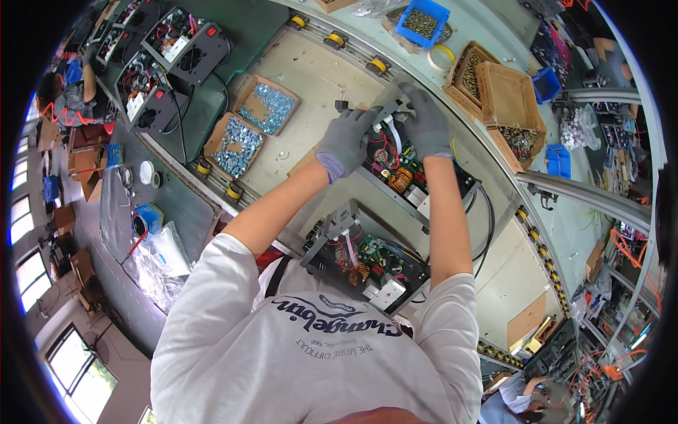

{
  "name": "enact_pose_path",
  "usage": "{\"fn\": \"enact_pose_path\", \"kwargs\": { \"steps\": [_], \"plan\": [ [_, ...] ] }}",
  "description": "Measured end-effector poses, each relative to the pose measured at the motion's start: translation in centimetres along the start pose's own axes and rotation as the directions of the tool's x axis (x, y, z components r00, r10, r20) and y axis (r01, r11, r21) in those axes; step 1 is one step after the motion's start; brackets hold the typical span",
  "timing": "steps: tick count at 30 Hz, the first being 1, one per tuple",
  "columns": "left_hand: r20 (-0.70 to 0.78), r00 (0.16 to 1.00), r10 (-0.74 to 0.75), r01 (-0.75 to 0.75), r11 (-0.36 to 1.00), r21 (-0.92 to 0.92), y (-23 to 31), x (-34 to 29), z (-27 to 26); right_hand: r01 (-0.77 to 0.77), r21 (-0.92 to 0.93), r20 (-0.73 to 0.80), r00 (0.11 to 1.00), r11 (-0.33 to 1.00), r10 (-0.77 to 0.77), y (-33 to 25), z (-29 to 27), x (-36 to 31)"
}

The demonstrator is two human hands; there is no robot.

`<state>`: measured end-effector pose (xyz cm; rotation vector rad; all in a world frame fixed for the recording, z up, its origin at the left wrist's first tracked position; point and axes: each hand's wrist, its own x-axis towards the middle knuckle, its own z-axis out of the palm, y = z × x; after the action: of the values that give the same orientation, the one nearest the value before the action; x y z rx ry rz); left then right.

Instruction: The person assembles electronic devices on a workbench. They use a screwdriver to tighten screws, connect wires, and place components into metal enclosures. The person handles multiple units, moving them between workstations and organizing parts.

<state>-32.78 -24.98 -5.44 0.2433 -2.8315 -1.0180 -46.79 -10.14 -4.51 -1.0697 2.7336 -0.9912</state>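
Both my hands wear grey gloves and are at the far end of an open electronic unit (pixel 401 182) with a dark casing, a copper-wound coil and coloured wires. My left hand (pixel 347 143) is closed on the left side of the unit's end panel (pixel 388 110), fingers bent over its edge. At the panel's right side, my right hand (pixel 427 121) grips it, with the fingertips partly hidden. A white ribbon cable (pixel 394 134) runs down from the panel between my hands. Closer to my body sits a second open unit (pixel 364 258) with a green circuit board.
Two cardboard trays of small bluish parts (pixel 267 107) (pixel 236 146) lie left of my hands. A blue bin of screws (pixel 422 22) and cardboard boxes of fasteners (pixel 519 138) stand to the right. Several similar units (pixel 152 92) are at the far left. Black cables (pixel 490 226) loop beside the unit.
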Motion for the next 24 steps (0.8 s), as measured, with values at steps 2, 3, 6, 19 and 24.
{"fn": "enact_pose_path", "kwargs": {
  "steps": [2, 3, 6, 19, 24],
  "plan": [
    [-0.003, 1.000, 0.018, -0.018, 1.000, -0.002, 0.0, 0.0, 0.2, 0.126, -0.074, 0.165, 0.980, 0.989, -0.113, 1.6, -0.4, 1.2],
    [-0.008, 1.000, 0.023, -0.023, 1.000, -0.001, 0.1, 0.1, 0.1, 0.198, -0.100, 0.250, 0.954, 0.975, -0.168, 1.5, -0.6, 1.8],
    [0.052, 0.998, -0.036, 0.037, 0.999, -0.010, 0.5, 0.0, -0.1, 0.235, -0.149, 0.383, 0.909, 0.960, -0.163, 1.4, -1.2, 3.3],
    [0.155, 0.747, -0.646, 0.615, 0.761, 0.206, -8.5, -19.6, 1.9, -0.350, -0.262, -0.273, 0.921, 0.899, 0.279, -5.1, -7.7, -18.4],
    [0.361, 0.702, -0.614, 0.566, 0.788, 0.241, -8.8, -21.2, 3.6, -0.830, -0.268, -0.353, 0.557, 0.489, 0.752, -10.4, -4.1, -32.3]
  ]
}}
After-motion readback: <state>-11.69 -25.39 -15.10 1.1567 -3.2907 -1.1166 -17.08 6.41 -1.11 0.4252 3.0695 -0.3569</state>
